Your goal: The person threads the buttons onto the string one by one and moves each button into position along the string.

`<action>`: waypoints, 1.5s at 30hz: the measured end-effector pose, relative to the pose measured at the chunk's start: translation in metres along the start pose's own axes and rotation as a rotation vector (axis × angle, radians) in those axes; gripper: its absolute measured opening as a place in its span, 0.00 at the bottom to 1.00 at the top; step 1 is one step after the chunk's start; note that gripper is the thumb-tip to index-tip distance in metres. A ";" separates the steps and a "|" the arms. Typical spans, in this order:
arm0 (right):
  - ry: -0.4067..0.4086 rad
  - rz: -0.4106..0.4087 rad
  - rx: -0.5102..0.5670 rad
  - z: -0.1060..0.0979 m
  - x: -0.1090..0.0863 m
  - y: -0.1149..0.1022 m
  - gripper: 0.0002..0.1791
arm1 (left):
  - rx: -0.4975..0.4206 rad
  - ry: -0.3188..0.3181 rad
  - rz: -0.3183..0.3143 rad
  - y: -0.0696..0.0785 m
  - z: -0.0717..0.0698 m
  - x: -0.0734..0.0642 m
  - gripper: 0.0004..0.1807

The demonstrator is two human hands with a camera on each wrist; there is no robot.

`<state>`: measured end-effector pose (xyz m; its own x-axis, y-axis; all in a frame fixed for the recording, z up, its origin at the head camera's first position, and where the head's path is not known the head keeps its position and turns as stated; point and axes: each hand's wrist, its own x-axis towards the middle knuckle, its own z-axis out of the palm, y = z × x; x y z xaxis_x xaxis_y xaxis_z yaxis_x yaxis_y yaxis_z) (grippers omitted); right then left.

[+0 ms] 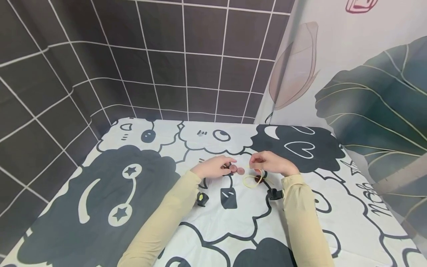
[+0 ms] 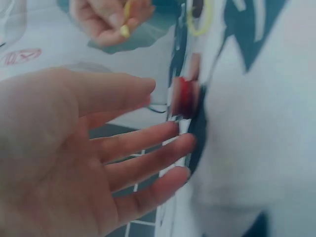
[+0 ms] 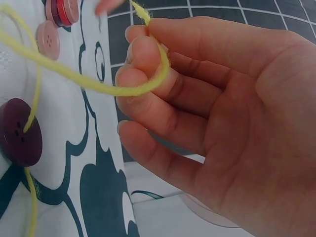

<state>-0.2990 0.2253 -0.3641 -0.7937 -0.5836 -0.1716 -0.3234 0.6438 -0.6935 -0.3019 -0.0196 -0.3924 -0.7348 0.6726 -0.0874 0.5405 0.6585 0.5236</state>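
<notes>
My right hand (image 1: 271, 163) pinches one end of a yellow yarn (image 3: 98, 85) between thumb and forefinger, with a short frayed tip sticking out. The yarn loops down and passes through a hole of a dark maroon button (image 3: 20, 140) lying on the cloth. Its tail (image 3: 32, 207) runs out on the button's other side. Above the cloth, my left hand (image 2: 74, 143) has loosely extended fingers beside a small group of buttons. That group has a red button (image 2: 185, 98) among pink ones; a pink button (image 3: 48, 40) lies next to it. No object shows in the left hand.
A white cloth (image 1: 243, 222) with black cartoon shapes covers the table. Dark gridded fabric (image 1: 160, 70) hangs behind and to the left, and a leaf-patterned curtain (image 1: 340, 48) to the right. Black wrist devices (image 1: 202, 199) sit at both wrists.
</notes>
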 end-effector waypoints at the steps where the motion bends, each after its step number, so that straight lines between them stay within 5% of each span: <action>1: -0.002 0.001 -0.003 0.000 0.001 0.000 0.06 | 0.005 0.004 0.014 0.000 0.002 0.001 0.25; 7: -0.015 -0.004 -0.018 0.000 0.002 -0.004 0.07 | 0.075 0.020 0.046 0.002 0.013 0.002 0.27; 13: -0.009 -0.016 -0.027 0.000 0.003 -0.004 0.07 | 0.157 0.088 0.013 0.004 0.018 0.005 0.19; 22: -0.035 -0.024 -0.014 0.004 0.005 -0.003 0.07 | 0.114 0.159 -0.078 0.001 0.015 0.001 0.12; 45: -0.026 -0.031 -0.010 0.008 0.000 0.000 0.06 | -0.005 0.191 -0.146 0.002 0.007 0.002 0.12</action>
<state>-0.2953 0.2213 -0.3699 -0.7697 -0.6158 -0.1683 -0.3526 0.6298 -0.6921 -0.2992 -0.0151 -0.3971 -0.8696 0.4937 -0.0012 0.4208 0.7424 0.5214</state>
